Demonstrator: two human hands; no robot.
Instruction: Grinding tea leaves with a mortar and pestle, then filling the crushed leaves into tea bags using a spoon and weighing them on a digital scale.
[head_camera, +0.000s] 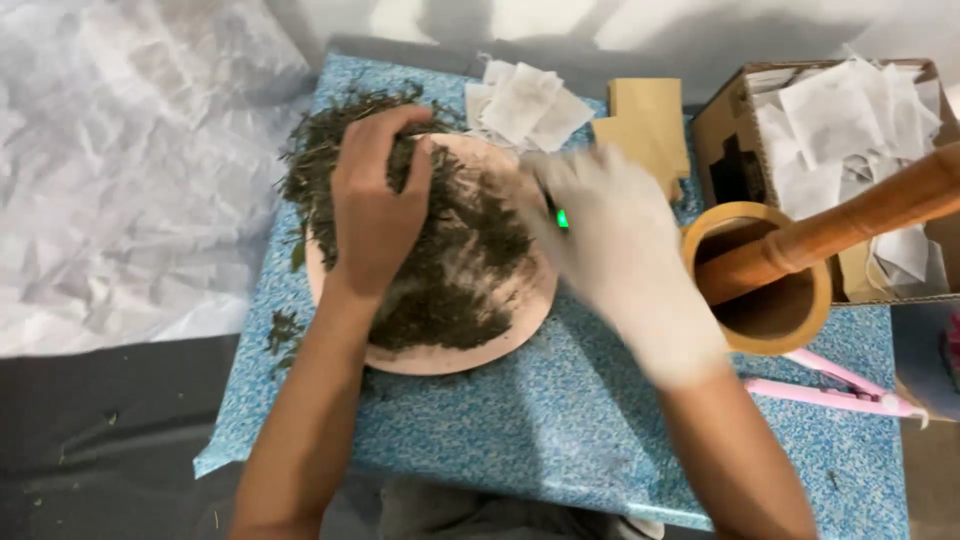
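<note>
The dried leaves (440, 270) are sitting in a loose dark heap on the round pinkish plate (500, 335), which is lying on the blue speckled table (560, 430), toward its far left part. The main risk, as I judge it, is spillage: the heap is already overflowing the plate's far left rim, and scraps are lying on the cover near the left edge, so any rough gathering or sweeping is likely to be pushing more off the plate and off the table. The bare left hand (375, 200) is curling down into the far side of the heap, its grip closing on a clump of leaves. The gloved right hand (610, 260) is blurring with motion over the plate's right rim; something small and green is showing at its fingers, but I cannot tell whether its grip is wide or closed. It is passing close to the wooden mortar (765, 330) with its leaning pestle (850, 220), which a careless swing could be knocking. The leaves look dry, thin, twiggy and brittle, dark green to brown.
</note>
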